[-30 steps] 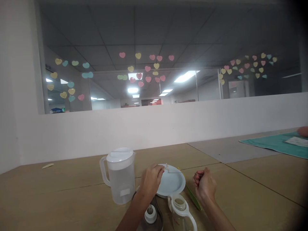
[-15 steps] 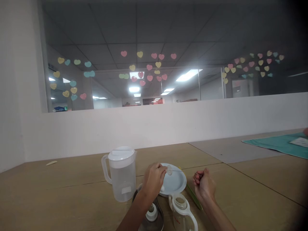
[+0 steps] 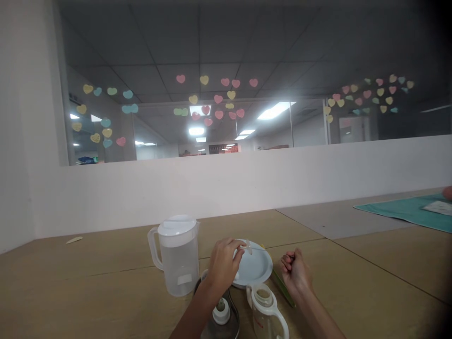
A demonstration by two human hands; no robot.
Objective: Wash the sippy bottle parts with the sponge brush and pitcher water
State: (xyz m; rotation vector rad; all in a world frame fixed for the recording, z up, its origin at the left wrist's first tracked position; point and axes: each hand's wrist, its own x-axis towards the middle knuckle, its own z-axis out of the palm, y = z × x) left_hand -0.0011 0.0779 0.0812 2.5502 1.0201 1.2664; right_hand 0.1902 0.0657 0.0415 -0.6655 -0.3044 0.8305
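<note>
My left hand (image 3: 224, 261) is closed, fingers pinched on a small clear round piece (image 3: 249, 247) above the light-coloured plate (image 3: 256, 270). A thin line extends rightward from that piece; what it is stays unclear. Off the plate's right side, my right hand (image 3: 298, 270) is curled shut with the palm side up, and whatever is in its fingers is hidden. Between my forearms stands a clear baby bottle (image 3: 264, 313) with white handles and an uncovered mouth. Partly behind my left forearm, a dark tray (image 3: 231, 327) holds a white ring with a nipple (image 3: 221, 310).
A lidded clear pitcher (image 3: 180, 263) stands left of my left hand. A long green and yellow strip (image 3: 283, 288) lies between plate and right hand. At the far right, another person's hand (image 3: 447, 192) shows by a teal cloth (image 3: 395, 212). A wall (image 3: 158, 188) bounds the table's back.
The clear piece in my left hand has turned, now appearing more edge-on. My right hand has shifted slightly left. The view has moved a little; the pitcher, bottle and plate stay put.
</note>
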